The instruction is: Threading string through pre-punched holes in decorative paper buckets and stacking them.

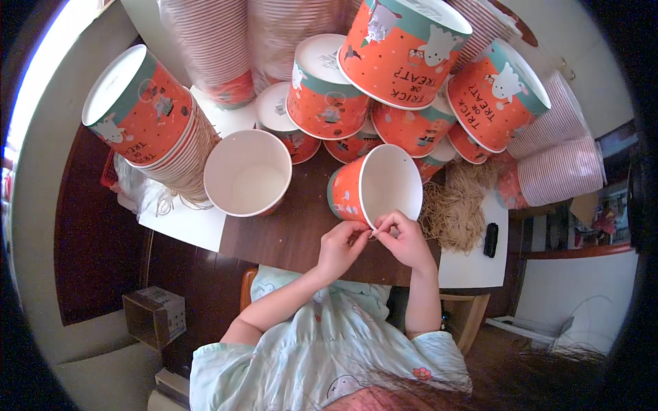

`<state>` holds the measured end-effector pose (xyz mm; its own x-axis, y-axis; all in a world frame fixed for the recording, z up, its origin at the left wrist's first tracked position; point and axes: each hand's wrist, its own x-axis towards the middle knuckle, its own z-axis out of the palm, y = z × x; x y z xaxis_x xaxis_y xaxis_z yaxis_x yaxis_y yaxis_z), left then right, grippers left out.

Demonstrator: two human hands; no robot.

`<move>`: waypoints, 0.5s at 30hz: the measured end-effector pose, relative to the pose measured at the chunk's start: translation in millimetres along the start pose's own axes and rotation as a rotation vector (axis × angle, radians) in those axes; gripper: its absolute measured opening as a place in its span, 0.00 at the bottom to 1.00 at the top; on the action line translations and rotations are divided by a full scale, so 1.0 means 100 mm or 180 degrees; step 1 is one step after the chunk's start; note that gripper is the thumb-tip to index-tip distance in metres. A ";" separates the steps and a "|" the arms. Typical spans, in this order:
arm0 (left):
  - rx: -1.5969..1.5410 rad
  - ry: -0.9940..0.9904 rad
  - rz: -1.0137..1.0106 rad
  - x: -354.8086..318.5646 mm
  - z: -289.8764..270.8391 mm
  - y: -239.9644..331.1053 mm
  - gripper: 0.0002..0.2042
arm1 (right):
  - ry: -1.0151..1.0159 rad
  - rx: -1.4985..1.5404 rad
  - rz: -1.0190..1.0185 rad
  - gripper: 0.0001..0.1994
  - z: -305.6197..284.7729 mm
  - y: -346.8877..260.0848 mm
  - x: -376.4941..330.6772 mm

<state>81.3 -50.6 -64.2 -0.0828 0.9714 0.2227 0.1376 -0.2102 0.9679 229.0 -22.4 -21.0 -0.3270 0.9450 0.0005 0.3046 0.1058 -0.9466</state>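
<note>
A paper bucket (346, 192), orange with a green band and a white inside, lies tilted on the table with its mouth toward the right. At the near edge of its rim my left hand (343, 248) and my right hand (406, 241) meet, fingertips pinched together. A short bit of thin pale cord (373, 234) shows between them; its rest is hidden by my fingers. Left of this bucket stands another paper bucket (248, 172), mouth up. Beside my right hand is a heap of loose beige cords (459, 212).
Upside-down orange buckets (329, 103) are piled at the back. A tall leaning stack of buckets (154, 109) stands at the left, and plastic-wrapped stacks (558, 171) at the right. A small black object (491, 240) lies on white paper (473, 268). A cardboard box (154, 315) sits below, left.
</note>
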 end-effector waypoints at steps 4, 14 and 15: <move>0.0485 0.0015 0.0462 0.01 -0.02 0.01 0.06 | -0.0010 0.0049 0.0043 0.06 0.01 0.01 0.01; 0.1291 0.0125 0.1973 0.08 -0.10 -0.11 0.10 | 0.0093 -0.0014 -0.0010 0.06 0.04 0.00 0.02; 0.1310 0.0101 0.2046 0.09 -0.10 -0.11 0.10 | 0.0096 -0.0016 -0.0012 0.06 0.04 0.01 0.02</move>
<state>68.8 -40.7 -71.2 0.1104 0.6669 0.7369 0.5247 -0.6688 0.5267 224.8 -21.5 -23.5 -0.3011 0.9535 0.0138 0.3078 0.1109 -0.9450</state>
